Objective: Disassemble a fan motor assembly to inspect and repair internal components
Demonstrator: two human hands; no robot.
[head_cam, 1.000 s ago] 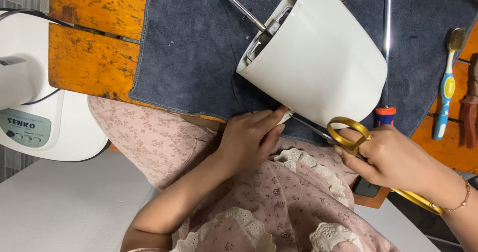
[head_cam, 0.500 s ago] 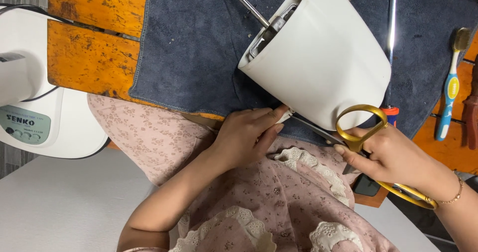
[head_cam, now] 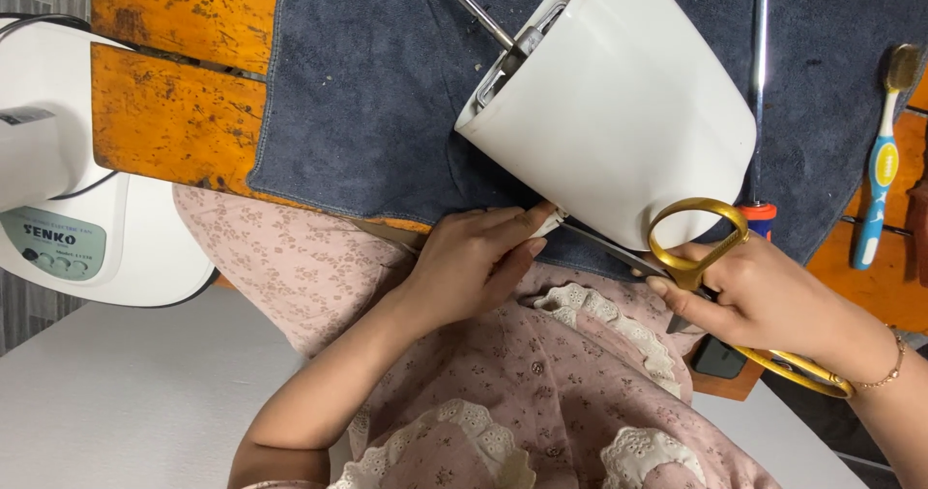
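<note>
Gold-handled scissors (head_cam: 706, 257) sit in the right hand (head_cam: 773, 301), fingers threaded through and curled about the loops, while the blades run left under the lower edge of the white plastic housing (head_cam: 619, 112) toward the left hand (head_cam: 474, 267). That hand pinches a small white piece (head_cam: 549, 222) at the housing's bottom corner, thumb and forefinger closed tight on it. The housing lies tilted on a dark blue towel (head_cam: 367, 93) spread over the worn orange wooden surface (head_cam: 164, 112), with metal parts showing at its open top end.

To do this cut well, the pinch probably wants to stay taut and close to the blades, so the piece does not flex away — yet the fingertips should keep clear of the tips. Whether the blades are open or shut cannot be told; the housing hides part of them. A steady housing matters too — it rests on soft cloth and could rock. A blue toothbrush (head_cam: 882, 160) lies well apart at the right.
</note>
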